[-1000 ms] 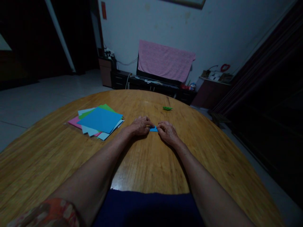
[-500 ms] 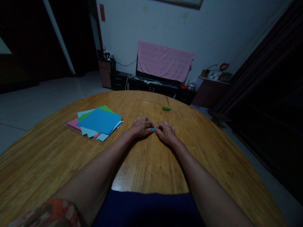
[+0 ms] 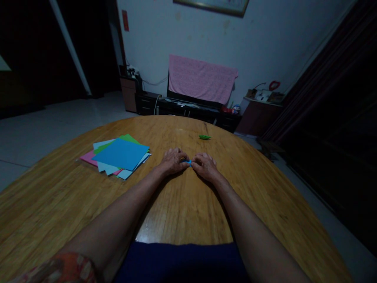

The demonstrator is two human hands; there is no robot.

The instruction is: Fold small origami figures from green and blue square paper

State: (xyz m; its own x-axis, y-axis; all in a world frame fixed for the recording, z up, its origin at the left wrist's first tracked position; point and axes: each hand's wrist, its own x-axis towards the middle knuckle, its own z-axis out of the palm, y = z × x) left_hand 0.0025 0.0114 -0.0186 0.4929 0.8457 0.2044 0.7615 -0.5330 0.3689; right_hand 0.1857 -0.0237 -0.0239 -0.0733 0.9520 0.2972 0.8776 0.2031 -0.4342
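Observation:
Between my two hands, low over the round wooden table (image 3: pixel 188 212), is a small folded piece of blue paper (image 3: pixel 190 162), mostly covered by fingers. My left hand (image 3: pixel 174 161) pinches its left side, and my right hand (image 3: pixel 205 165) pinches its right side, the fingertips almost touching. Beyond my right hand lies a small green folded paper piece (image 3: pixel 204 137). Left of my left hand is a fanned stack of square paper sheets, with a blue sheet (image 3: pixel 121 153) on top and green, pink and pale blue ones under it.
Past the table's far edge stands a low black cabinet (image 3: pixel 147 104) with a screen covered by a pink towel (image 3: pixel 202 78). A side cabinet (image 3: pixel 255 116) with items on it is at the back right. A dark curtain hangs at the right.
The view has tilted up slightly and shifted a little. Both hands stay on the blue piece, and slightly more of its blue shows between the fingertips.

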